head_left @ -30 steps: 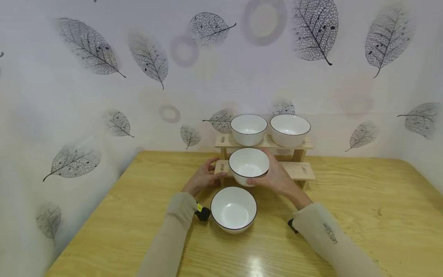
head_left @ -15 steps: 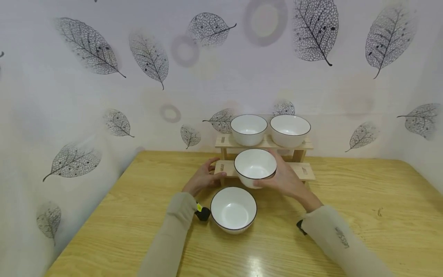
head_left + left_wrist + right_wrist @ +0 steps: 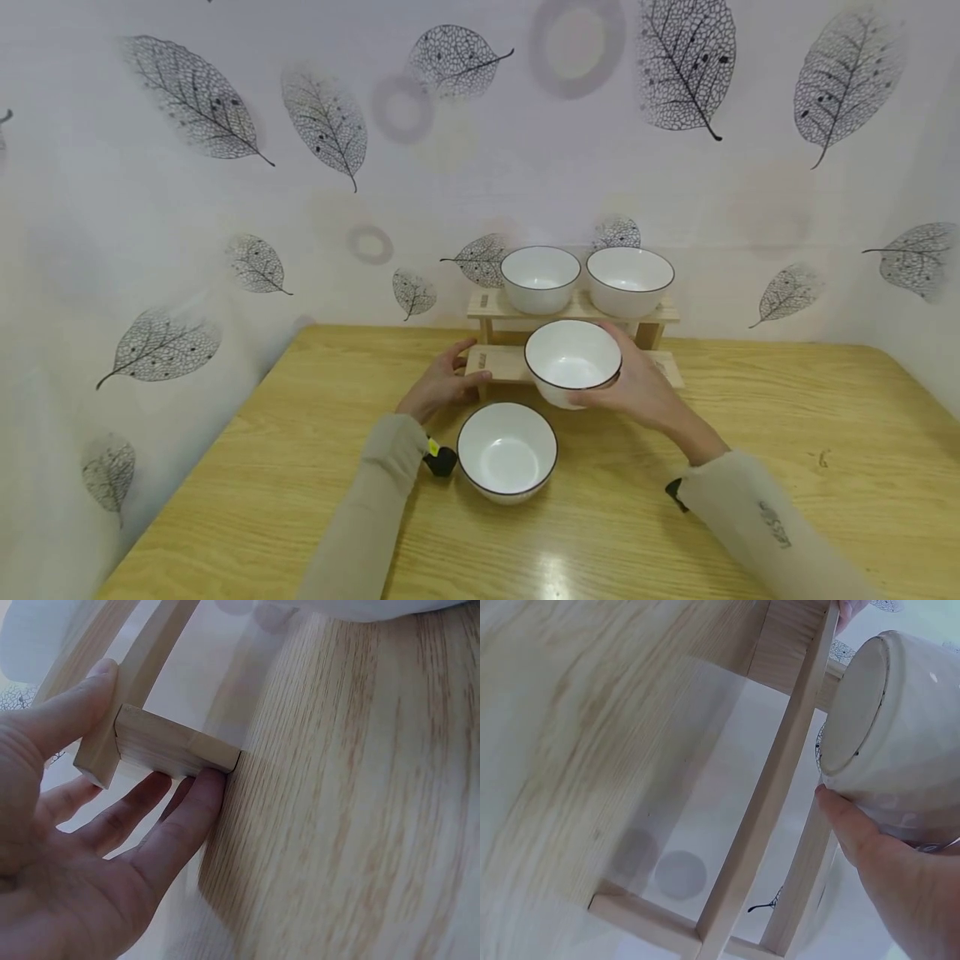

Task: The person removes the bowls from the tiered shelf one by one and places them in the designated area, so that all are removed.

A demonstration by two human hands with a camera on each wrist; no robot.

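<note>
My right hand [image 3: 637,383] grips a white bowl [image 3: 572,358] with a dark rim, thumb at the front and the other fingers partly hidden behind it. In the right wrist view the underside of this bowl [image 3: 855,705] is raised off the lower board. At the left end of a two-tier wooden rack [image 3: 498,364], my left hand [image 3: 442,385] holds the lower tier. The left wrist view has the thumb on the board and fingertips against the rack's leg [image 3: 169,742]. Another white bowl [image 3: 507,450] sits on the table just in front of the rack.
Two more white bowls, a left one [image 3: 540,281] and a right one [image 3: 630,283], stand side by side on the rack's upper tier. The wooden table [image 3: 300,467] meets a leaf-patterned backdrop [image 3: 315,225] behind the rack.
My right hand has carried the held bowl to the right along the lower tier. The left hand and the other bowls have stayed in place.
</note>
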